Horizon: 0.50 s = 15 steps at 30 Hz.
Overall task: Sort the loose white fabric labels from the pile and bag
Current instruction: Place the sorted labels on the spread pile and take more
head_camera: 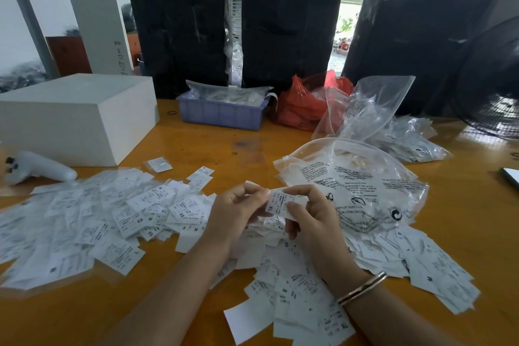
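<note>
A white fabric label marked XL (278, 204) is held up between both hands above the table. My left hand (234, 212) pinches its left edge with curled fingers. My right hand (311, 213) pinches its top and right side between thumb and fingers. Loose white labels lie in a wide pile at the left (92, 219), in a heap under and in front of the hands (295, 289), and in another spread at the right (427, 267). A clear printed plastic bag (365, 185) lies just right of the hands.
A white box (75, 115) and a white handheld device (42, 167) sit at the left. A blue tray (222, 112), a red bag (300, 104) and more clear bags (379, 109) stand behind. A fan (491, 84) is far right. Black bundles line the back.
</note>
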Motion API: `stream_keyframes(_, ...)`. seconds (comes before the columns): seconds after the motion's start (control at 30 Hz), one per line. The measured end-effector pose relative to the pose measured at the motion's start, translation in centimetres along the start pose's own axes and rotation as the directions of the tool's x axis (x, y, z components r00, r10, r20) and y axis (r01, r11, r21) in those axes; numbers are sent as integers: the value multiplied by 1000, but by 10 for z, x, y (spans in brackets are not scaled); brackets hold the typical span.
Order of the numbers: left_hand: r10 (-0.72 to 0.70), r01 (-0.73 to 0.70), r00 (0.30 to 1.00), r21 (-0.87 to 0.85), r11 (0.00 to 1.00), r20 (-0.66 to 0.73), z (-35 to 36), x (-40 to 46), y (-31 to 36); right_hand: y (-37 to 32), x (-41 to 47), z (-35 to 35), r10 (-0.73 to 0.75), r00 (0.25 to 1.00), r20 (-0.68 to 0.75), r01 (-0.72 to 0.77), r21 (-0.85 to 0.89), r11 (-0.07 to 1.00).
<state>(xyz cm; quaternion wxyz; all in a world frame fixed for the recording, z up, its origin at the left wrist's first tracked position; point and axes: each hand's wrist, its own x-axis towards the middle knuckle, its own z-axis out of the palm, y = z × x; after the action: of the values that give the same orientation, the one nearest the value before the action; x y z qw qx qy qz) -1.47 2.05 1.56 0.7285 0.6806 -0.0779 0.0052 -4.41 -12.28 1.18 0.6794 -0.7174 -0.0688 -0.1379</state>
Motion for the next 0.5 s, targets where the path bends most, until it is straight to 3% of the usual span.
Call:
stream_keyframes(0.23,-51,51,999,-66,997,-3,0,0,3,2,0,2,-89,996,-4,86,-213,973)
stream_keyframes(0.5,-32,34,999,-50,998,38,2,-4,6,1,-1,4,-153,988,-8,143,-304,942)
